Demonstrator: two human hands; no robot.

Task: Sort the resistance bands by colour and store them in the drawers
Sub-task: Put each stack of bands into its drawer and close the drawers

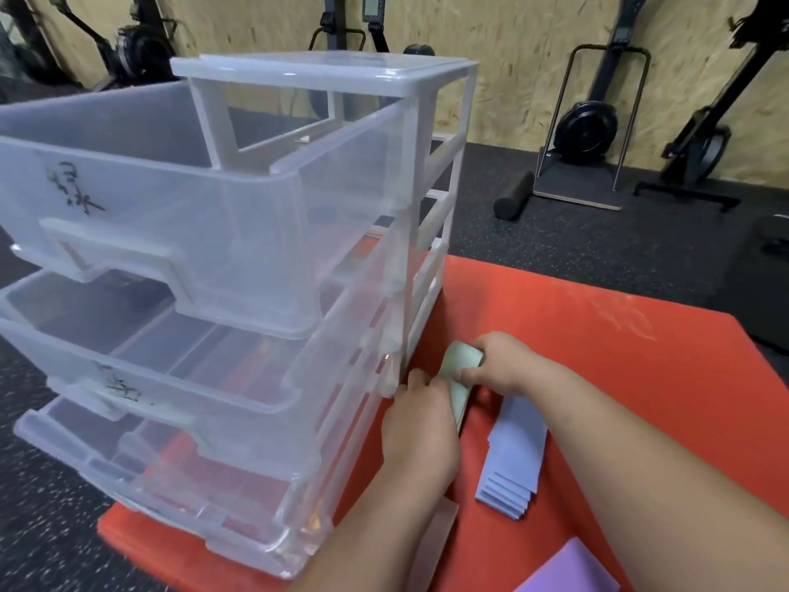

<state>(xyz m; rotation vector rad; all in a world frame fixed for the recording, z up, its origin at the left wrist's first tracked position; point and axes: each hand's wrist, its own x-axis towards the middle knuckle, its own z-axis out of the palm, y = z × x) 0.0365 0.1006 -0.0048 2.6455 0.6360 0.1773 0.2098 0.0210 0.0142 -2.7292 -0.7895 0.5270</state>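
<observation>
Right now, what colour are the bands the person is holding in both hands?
Pale green bands, gripped by left hand and right hand; seen in the head view.

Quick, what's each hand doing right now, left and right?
Left hand: closed on the lower part of the green bands.
Right hand: closed on the upper end of the same green bands.

Bright even indoor light, soft shadows, slight overall blur, wide-angle bending at edges
</observation>
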